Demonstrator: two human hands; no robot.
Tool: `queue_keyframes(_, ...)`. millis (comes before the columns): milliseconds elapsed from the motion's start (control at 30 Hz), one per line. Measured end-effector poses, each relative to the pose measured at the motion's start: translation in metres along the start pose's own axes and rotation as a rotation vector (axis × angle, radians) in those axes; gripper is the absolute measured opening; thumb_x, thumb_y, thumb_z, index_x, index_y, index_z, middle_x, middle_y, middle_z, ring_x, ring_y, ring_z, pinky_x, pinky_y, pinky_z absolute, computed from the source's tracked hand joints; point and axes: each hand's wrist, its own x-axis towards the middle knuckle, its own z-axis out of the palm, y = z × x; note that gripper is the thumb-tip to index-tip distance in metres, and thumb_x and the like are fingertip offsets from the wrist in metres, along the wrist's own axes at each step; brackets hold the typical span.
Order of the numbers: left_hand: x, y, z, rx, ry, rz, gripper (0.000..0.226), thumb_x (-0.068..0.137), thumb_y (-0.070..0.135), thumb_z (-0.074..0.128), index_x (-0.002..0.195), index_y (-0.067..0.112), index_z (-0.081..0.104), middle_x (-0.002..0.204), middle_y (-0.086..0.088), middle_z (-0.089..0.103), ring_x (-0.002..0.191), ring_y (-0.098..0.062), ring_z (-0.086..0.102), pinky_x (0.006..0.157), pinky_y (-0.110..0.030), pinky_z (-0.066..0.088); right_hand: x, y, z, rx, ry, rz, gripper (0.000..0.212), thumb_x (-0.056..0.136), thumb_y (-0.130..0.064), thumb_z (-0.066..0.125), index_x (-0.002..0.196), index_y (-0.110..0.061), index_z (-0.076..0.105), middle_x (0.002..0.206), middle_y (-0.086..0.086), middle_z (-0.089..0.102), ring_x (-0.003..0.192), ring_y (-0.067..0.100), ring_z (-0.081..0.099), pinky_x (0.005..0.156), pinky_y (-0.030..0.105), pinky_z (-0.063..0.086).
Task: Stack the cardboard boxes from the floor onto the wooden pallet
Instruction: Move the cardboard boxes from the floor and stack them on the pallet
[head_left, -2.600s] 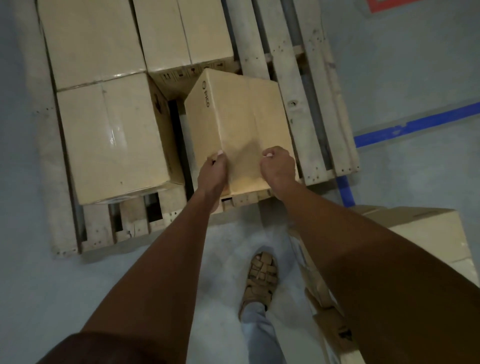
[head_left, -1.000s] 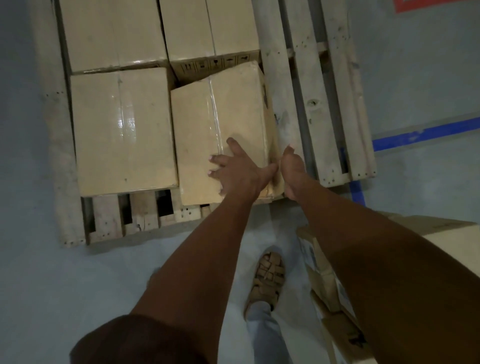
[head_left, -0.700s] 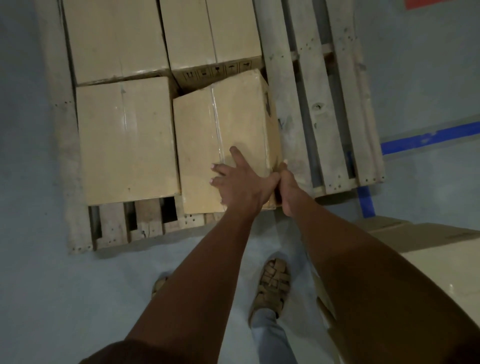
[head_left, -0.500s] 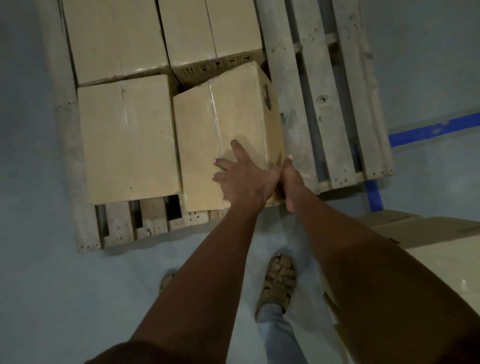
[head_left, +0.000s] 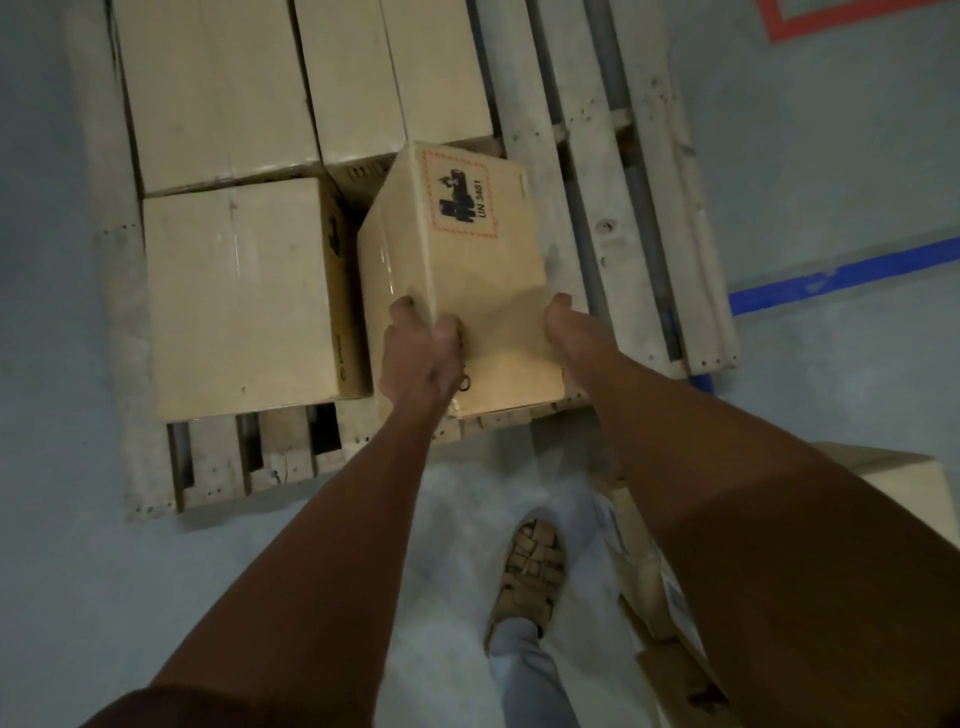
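Cardboard box (head_left: 457, 270): centre of frame, tilted, one top edge raised toward the camera; a printed face with a red dashed label reading UN 3481 turned up. Rests on the near right part of the wooden pallet (head_left: 618, 208), close against the stacked box (head_left: 239, 296) at centre left.

Left hand (head_left: 421, 348): fingers curled over the raised edge, gripping the near left part of the box.

Right hand (head_left: 569, 330): against the near right side of the box; fingers run down out of sight, so whether they curl under or press flat cannot be told.

Stack: two further boxes (head_left: 218, 88) in the upper left of frame, touching one another, behind the near pair.

Risks, judged from this position: the box sits askew, so if lowered as it lies its far corner may catch on the box behind it and leave it crooked; the left fingers lie close to the narrow gap beside the neighbouring box and may be pinched; weight held on one edge could slip from the grip.

Surface and room: bare slats at upper right; grey floor (head_left: 78, 571); blue tape line (head_left: 831, 275) at right; red marking at top right. More cardboard boxes (head_left: 904, 483) wait on the floor at lower right. One sandalled foot (head_left: 530, 577) at lower centre.
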Motion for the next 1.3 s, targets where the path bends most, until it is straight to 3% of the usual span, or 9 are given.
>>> queue_keyframes(200,0.007,-0.036,-0.009,-0.314,-0.03,-0.081,0.099,0.076,0.094,0.018,0.144,0.028,0.046,0.135,-0.003,0.061,0.123,-0.029,0.059,0.103,-0.058,0.048,-0.005,0.016,0.018,-0.142,0.026,-0.071,0.074,0.102,-0.06,0.026,0.147,-0.004,0.044,0.142,0.017,0.053,0.124,0.034,0.053,0.104,0.043,0.043)
queue_keyframes(533,0.01,-0.039,-0.01,-0.471,-0.063,-0.174,0.103,0.076,0.093,0.011,0.144,0.028,0.053,0.137,-0.008,0.063,0.127,-0.03,0.059,0.107,-0.058,0.047,-0.009,0.022,0.021,-0.146,0.09,-0.143,0.06,0.101,-0.053,0.043,0.139,-0.008,0.051,0.134,0.014,0.058,0.117,0.034,0.057,0.102,0.049,0.048)
queue_keyframes(633,0.009,-0.039,-0.003,-0.241,0.031,-0.078,0.093,0.083,0.089,0.013,0.122,0.026,0.069,0.131,-0.004,0.066,0.127,-0.029,0.058,0.11,-0.065,0.038,-0.011,0.017,0.02,-0.066,0.153,-0.168,0.05,0.093,-0.031,0.052,0.14,-0.012,0.045,0.135,0.012,0.055,0.117,0.034,0.057,0.1,0.051,0.049)
queue_keyframes(700,0.005,-0.032,0.002,-0.011,0.008,0.044,0.082,0.09,0.079,0.024,0.125,0.021,0.072,0.15,-0.006,0.051,0.145,-0.031,0.039,0.12,-0.067,0.015,-0.009,0.012,0.019,0.045,0.194,-0.22,0.049,0.088,-0.032,0.055,0.134,-0.017,0.051,0.129,0.009,0.059,0.115,0.032,0.059,0.098,0.053,0.049)
queue_keyframes(767,0.001,-0.025,0.01,0.19,-0.107,0.16,0.052,0.102,0.055,0.043,0.124,0.019,0.073,0.162,-0.005,0.033,0.153,-0.028,0.02,0.123,-0.061,0.003,-0.008,0.008,0.015,0.161,0.192,-0.254,0.048,0.086,-0.04,0.051,0.129,-0.019,0.057,0.123,0.008,0.063,0.111,0.03,0.06,0.099,0.053,0.048)
queue_keyframes(967,0.001,-0.022,0.039,0.232,-0.129,0.147,0.043,0.1,0.044,0.055,0.139,0.026,0.061,0.164,-0.007,0.029,0.153,-0.029,0.018,0.123,-0.059,0.013,0.01,0.013,-0.014,0.171,0.104,-0.235,0.063,0.1,-0.054,0.042,0.147,-0.011,0.044,0.136,0.01,0.054,0.107,0.024,0.051,0.087,0.036,0.04)
queue_keyframes(1100,0.017,-0.026,0.044,0.151,-0.084,0.021,0.078,0.087,0.05,0.067,0.152,0.018,0.039,0.157,-0.012,0.038,0.146,-0.035,0.033,0.117,-0.06,0.031,0.022,0.02,-0.022,0.122,0.093,-0.216,0.067,0.101,-0.052,0.046,0.152,-0.01,0.036,0.149,0.013,0.046,0.132,0.032,0.047,0.109,0.041,0.038)
queue_keyframes(1200,0.029,-0.027,0.04,-0.081,-0.13,-0.179,0.105,0.07,0.055,0.071,0.157,0.017,0.025,0.154,-0.012,0.04,0.14,-0.037,0.041,0.113,-0.059,0.039,0.03,0.019,-0.018,0.138,0.101,-0.158,0.078,0.096,-0.057,0.05,0.155,-0.01,0.03,0.152,0.014,0.042,0.134,0.034,0.045,0.113,0.047,0.037)
queue_keyframes(1300,0.04,-0.027,0.038,-0.302,-0.23,-0.347,0.105,0.087,0.04,0.075,0.162,0.019,0.005,0.161,-0.012,0.031,0.142,-0.038,0.038,0.117,-0.056,0.036,0.034,0.019,-0.016,0.089,0.118,-0.112,0.088,0.091,-0.065,0.049,0.158,-0.014,0.023,0.155,0.014,0.035,0.137,0.036,0.041,0.114,0.054,0.034)
